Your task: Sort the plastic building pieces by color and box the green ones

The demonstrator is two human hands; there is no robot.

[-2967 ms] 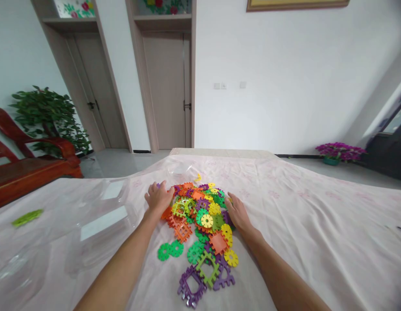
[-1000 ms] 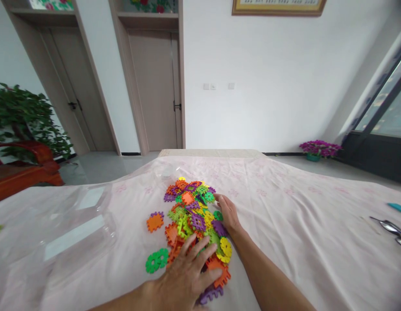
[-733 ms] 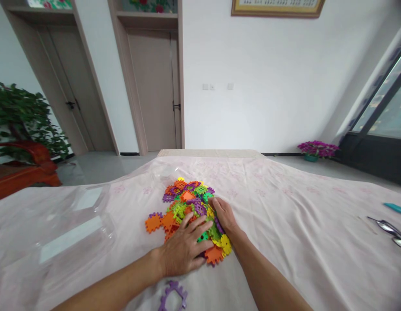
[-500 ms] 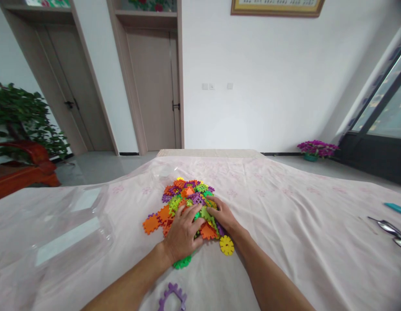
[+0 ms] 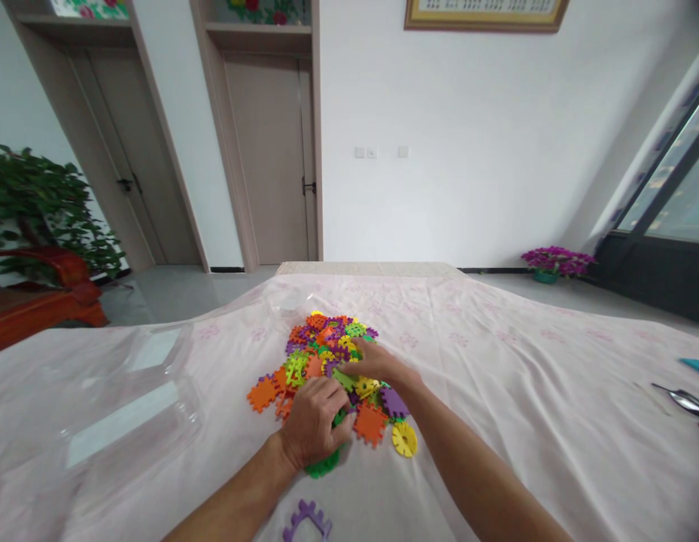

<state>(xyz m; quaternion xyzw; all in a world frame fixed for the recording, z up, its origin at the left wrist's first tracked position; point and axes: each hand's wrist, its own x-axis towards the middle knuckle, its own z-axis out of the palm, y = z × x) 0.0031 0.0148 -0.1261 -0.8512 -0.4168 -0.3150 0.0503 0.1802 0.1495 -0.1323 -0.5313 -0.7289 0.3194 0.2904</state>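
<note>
Since these toothed pieces (image 5: 370,423) look light and stiff, pinch edges; left hand (image 5: 315,421) curls at their 7 o'clock, right hand (image 5: 377,361) at 2 (can't tell what's gripped).

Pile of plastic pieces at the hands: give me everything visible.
The pile is a loose, uneven heap of flat, plastic-looking pieces, including notched discs and toothed squares, some solid, some openwork, in orange, purple, yellow and greens. Pieces overlap at mixed tilts on the pink-flowered tablecloth. The left hand curls over its near left part; the right hand reaches over its middle from the right. Whether any pieces interlock can't be told.
</note>
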